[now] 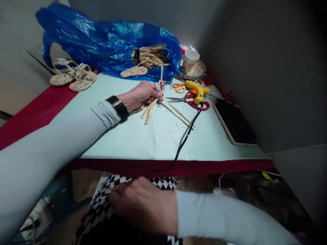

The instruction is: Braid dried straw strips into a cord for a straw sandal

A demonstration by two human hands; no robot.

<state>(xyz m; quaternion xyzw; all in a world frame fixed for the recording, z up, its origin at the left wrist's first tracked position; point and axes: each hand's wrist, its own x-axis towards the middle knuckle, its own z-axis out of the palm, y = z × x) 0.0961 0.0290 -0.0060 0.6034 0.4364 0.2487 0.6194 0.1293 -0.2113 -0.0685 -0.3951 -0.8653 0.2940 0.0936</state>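
My left hand [145, 94], with a black watch at its wrist, pinches a braid of dried straw [161, 76] above the table. Loose flat ends of the straw fan out below the fingers, and one long strip slants down to the right. Just right of that hand lie red-handled scissors [187, 99], their blades pointing toward it. Over my lap, below the table edge, my right hand [145, 204] is curled and slightly blurred. A small pale bit shows at its fingertips; what it is I cannot make out.
A blue plastic bag [107, 44] holds a straw bundle [150, 56]; a woven sole [134, 71] lies before it. Woven sandals [83, 80] sit left. A yellow glue gun [198, 90] trails a black cord. Beyond are a paper cup [190, 60], orange scissors [180, 88] and a dark tablet-like case [235, 122].
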